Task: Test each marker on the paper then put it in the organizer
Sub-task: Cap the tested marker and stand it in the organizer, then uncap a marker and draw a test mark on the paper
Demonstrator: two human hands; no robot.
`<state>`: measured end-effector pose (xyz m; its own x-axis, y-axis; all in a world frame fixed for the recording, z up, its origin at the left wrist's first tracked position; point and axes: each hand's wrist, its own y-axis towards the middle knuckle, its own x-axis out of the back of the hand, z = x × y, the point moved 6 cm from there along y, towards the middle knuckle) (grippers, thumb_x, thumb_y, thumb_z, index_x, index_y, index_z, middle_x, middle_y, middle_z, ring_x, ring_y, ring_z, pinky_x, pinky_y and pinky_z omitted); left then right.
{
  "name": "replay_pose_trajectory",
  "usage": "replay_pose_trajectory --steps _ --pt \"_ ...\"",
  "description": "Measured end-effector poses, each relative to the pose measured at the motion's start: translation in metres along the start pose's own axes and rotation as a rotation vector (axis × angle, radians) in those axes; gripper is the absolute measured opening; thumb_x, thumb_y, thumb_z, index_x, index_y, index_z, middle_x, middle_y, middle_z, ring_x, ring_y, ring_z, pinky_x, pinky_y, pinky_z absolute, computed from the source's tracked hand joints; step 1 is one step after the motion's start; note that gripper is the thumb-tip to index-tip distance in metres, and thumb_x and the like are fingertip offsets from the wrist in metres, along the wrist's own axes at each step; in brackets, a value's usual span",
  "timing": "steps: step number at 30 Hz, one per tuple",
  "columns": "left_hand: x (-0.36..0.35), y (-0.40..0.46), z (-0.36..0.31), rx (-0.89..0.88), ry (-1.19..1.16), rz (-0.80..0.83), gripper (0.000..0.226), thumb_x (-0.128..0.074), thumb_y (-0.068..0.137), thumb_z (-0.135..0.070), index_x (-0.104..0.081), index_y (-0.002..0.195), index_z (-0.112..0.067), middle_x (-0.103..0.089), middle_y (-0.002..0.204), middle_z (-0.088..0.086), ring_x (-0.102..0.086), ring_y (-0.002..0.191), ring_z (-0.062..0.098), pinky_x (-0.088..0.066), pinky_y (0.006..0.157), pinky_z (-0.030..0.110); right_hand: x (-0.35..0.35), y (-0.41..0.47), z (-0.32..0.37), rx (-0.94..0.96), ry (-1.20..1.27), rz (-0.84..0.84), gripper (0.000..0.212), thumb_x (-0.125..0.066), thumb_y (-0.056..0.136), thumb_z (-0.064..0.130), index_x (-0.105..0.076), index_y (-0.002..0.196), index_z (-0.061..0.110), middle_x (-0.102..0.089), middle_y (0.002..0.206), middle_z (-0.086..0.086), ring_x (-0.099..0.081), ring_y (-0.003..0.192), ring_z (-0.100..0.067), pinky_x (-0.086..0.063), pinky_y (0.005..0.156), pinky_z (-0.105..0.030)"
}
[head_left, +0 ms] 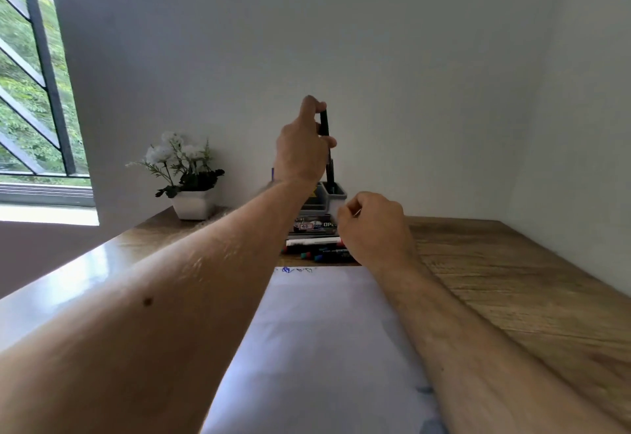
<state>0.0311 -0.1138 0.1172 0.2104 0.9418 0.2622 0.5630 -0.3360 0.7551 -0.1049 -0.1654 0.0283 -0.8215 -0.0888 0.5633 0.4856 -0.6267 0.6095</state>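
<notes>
Holding a black marker (324, 126) upright above the desk, the left hand (300, 147) pinches its upper end between thumb and fingertips. The marker's lower end dips into the right-hand cup of a grey organizer (333, 194) that stands at the back of the desk against the wall. The left wrist hides most of the organizer's left side. The right hand (374, 225) hovers just in front of the organizer, fingers curled; whether it grips anything cannot be told. Between that hand and the paper lies a cluster of markers (317, 251) with coloured caps, below a printed box (312, 225). A white sheet of paper (324, 331) runs towards the viewer, with small blue scribbles (295, 269) at its far edge. To the left sits a white pot of white flowers (186, 174). The wooden desk (512, 280) meets plain pale walls; a barred window (30, 75) shows greenery at far left.
</notes>
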Motion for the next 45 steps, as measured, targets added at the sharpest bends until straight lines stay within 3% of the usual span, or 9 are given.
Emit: replay_pose_trajectory --steps 9,12,16,20,23,32,35,39,45 --pt "-0.033 0.0 0.035 0.121 0.203 0.151 0.042 -0.069 0.086 -0.006 -0.053 0.121 -0.022 -0.07 0.083 0.003 -0.059 0.063 0.007 -0.044 0.05 0.024 0.01 0.001 -0.003 -0.057 -0.067 0.015 0.021 -0.059 0.089 0.029 -0.062 0.069 0.021 -0.063 0.068 0.005 -0.06 0.062 -0.011 -0.048 0.053 -0.025" --pt "-0.042 0.0 0.04 0.14 0.267 0.213 0.051 -0.079 0.079 -0.009 -0.055 0.123 -0.02 -0.069 0.101 0.013 -0.067 0.081 0.024 -0.058 0.07 0.037 0.011 0.004 -0.005 -0.066 -0.084 0.02 0.02 -0.06 0.088 0.029 -0.064 0.07 0.02 -0.063 0.069 0.005 -0.06 0.063 -0.01 -0.045 0.052 -0.022" --pt "-0.042 -0.001 0.042 0.126 0.357 0.266 0.07 -0.077 0.082 -0.009 -0.047 0.144 -0.022 -0.064 0.126 0.014 -0.062 0.112 0.028 -0.051 0.092 0.037 0.013 0.007 -0.008 -0.098 -0.1 0.019 0.018 -0.06 0.087 0.03 -0.07 0.077 0.018 -0.065 0.074 0.003 -0.062 0.066 -0.012 -0.045 0.053 -0.022" --pt "-0.026 -0.006 0.031 0.128 0.33 0.227 0.063 -0.065 0.088 -0.001 -0.046 0.145 -0.021 -0.069 0.117 0.011 -0.067 0.096 0.022 -0.056 0.074 0.029 0.011 0.006 -0.011 -0.103 -0.115 0.068 0.019 -0.063 0.088 0.031 -0.073 0.08 0.017 -0.063 0.073 0.003 -0.06 0.066 -0.012 -0.042 0.052 -0.021" --pt "-0.01 -0.015 0.018 0.153 0.224 0.195 0.05 -0.064 0.087 0.0 -0.056 0.132 -0.021 -0.072 0.103 0.004 -0.068 0.084 0.014 -0.052 0.058 0.02 0.002 0.006 -0.012 -0.091 -0.169 0.166 0.016 -0.067 0.089 0.029 -0.077 0.088 0.017 -0.066 0.078 0.001 -0.062 0.072 -0.013 -0.053 0.062 -0.026" --pt "0.018 -0.08 0.011 0.206 0.098 0.273 0.031 -0.068 0.076 -0.002 -0.068 0.096 -0.025 -0.074 0.086 -0.004 -0.07 0.084 0.013 -0.058 0.078 0.031 -0.008 -0.009 -0.002 0.055 -0.262 0.434 0.031 -0.065 0.082 0.011 -0.079 0.102 0.03 -0.074 0.111 0.006 -0.066 0.102 -0.016 -0.051 0.095 -0.028" --pt "0.024 -0.093 0.026 0.248 0.082 0.25 0.027 -0.073 0.078 -0.006 -0.065 0.089 -0.03 -0.074 0.085 -0.005 -0.07 0.084 0.012 -0.057 0.084 0.031 -0.012 -0.009 -0.001 0.081 -0.306 0.461 0.027 -0.07 0.082 0.016 -0.078 0.104 0.031 -0.074 0.11 0.004 -0.066 0.098 -0.017 -0.052 0.088 -0.026" --pt "0.025 -0.099 0.04 0.249 0.059 0.215 0.027 -0.073 0.082 -0.008 -0.067 0.102 -0.025 -0.073 0.087 -0.004 -0.069 0.083 0.009 -0.057 0.085 0.031 -0.014 -0.009 -0.001 0.136 -0.337 0.471 0.02 -0.072 0.082 0.02 -0.079 0.099 0.029 -0.074 0.103 0.001 -0.065 0.094 -0.016 -0.04 0.073 -0.019" --pt "0.015 -0.102 0.049 0.255 0.086 0.239 0.027 -0.072 0.083 -0.011 -0.065 0.101 -0.03 -0.072 0.09 -0.003 -0.069 0.085 0.014 -0.06 0.083 0.039 -0.017 -0.009 0.001 0.174 -0.317 0.495 0.019 -0.073 0.083 0.02 -0.079 0.101 0.026 -0.072 0.103 -0.001 -0.064 0.095 -0.016 -0.041 0.072 -0.019"
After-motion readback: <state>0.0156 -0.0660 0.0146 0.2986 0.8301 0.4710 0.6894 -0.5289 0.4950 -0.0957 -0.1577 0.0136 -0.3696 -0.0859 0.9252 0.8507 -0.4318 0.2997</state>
